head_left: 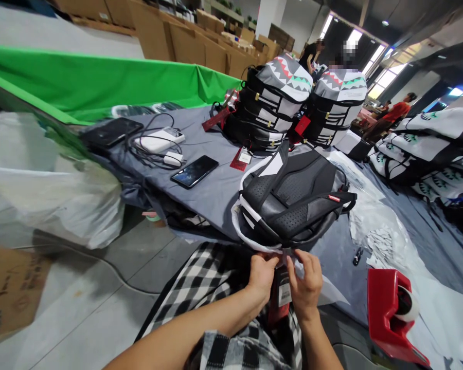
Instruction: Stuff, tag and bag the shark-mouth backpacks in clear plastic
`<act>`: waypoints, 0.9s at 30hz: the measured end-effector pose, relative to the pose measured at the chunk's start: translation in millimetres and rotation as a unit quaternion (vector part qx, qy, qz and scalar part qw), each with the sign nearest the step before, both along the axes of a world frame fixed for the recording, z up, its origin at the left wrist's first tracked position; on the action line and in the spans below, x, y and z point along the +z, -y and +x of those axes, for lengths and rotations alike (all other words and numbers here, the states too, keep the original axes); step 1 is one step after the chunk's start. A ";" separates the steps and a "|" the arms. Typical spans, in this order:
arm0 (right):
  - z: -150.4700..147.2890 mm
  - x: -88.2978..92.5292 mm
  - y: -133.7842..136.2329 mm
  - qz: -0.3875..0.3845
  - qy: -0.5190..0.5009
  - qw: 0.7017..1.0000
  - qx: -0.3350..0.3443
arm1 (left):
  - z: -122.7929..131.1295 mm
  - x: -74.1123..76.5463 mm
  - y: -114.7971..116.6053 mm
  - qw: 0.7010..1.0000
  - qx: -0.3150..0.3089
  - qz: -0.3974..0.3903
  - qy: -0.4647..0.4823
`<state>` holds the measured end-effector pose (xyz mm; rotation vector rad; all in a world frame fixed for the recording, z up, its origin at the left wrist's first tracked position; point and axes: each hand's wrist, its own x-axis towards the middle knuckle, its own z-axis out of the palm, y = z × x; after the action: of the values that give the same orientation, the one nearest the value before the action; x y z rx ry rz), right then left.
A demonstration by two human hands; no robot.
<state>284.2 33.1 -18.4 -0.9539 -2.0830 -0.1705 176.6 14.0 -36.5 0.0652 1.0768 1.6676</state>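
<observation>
A black and white backpack (289,198) lies on the grey-covered table with its padded back and shoulder straps facing up. At its near edge, my left hand (260,275) has its fingers closed in a pinch. My right hand (306,280) is close beside it, thumb and fingers also drawn together against that edge. A bit of translucent film shows by the right fingers, but what exactly each hand pinches is too small to tell. Between my wrists hangs a red and black hang tag (280,308) with a white barcode label (284,295).
A red tape dispenser (389,313) stands at the right near clear plastic sheeting (370,205). Left of the backpack lie a phone (195,171) and a white charger with tangled cables (158,140). Stacked backpacks (270,110) rise behind; more bags (428,149) sit right. People are in the background.
</observation>
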 end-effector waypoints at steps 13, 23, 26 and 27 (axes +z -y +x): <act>-12.2 2.0 -2.4 0.056 0.141 0.988 0.004 | -20.6 15.1 13.9 0.998 -0.044 -0.024 -0.031; -23.3 7.9 6.8 0.036 0.168 0.984 -0.051 | -25.0 36.0 17.9 0.993 -0.095 0.004 -0.069; -22.1 6.2 2.1 0.037 0.150 0.986 -0.065 | -31.4 33.2 30.4 0.976 -0.117 0.052 -0.174; -21.5 5.7 1.1 0.036 0.143 0.987 -0.063 | -35.7 29.9 35.1 0.959 -0.104 0.082 -0.250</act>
<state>262.7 32.0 -12.7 -1.0695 -2.2579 -0.4691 140.9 -21.0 -6.6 0.7184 1.2464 1.5802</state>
